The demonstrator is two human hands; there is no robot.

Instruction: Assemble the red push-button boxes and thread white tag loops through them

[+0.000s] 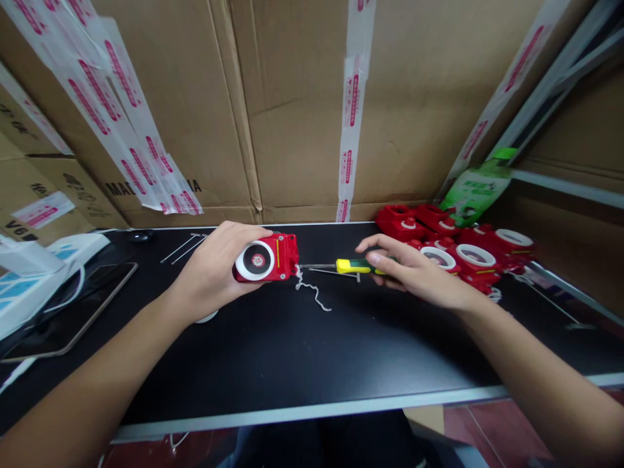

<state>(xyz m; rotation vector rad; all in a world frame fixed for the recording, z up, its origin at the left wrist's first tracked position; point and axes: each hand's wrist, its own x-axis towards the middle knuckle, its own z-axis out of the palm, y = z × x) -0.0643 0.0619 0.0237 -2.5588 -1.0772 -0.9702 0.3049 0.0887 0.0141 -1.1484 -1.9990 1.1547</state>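
My left hand (pixel 212 273) is closed round a red line reel (pixel 283 257), which looks like a chalk line, with a white ring and dark round centre facing up. From its right end a white string (pixel 314 296) trails loosely over the black table. In my right hand (pixel 402 263) is a screwdriver (pixel 353 265) with a yellow and green handle. Its shaft points left, with the tip at the string end of the reel. My right fingers curl loosely about the handle, partly hiding it. A thin metal rod (pixel 358 277) lies just below the screwdriver.
Several more red reels (pixel 475 255) are piled at the right, by a green pouch (pixel 480 188). Thin metal rods (pixel 182 248) lie at the back left. A phone (pixel 82 312) and a white power strip (pixel 58 253) sit far left. Cardboard (pixel 292 117) walls the back.
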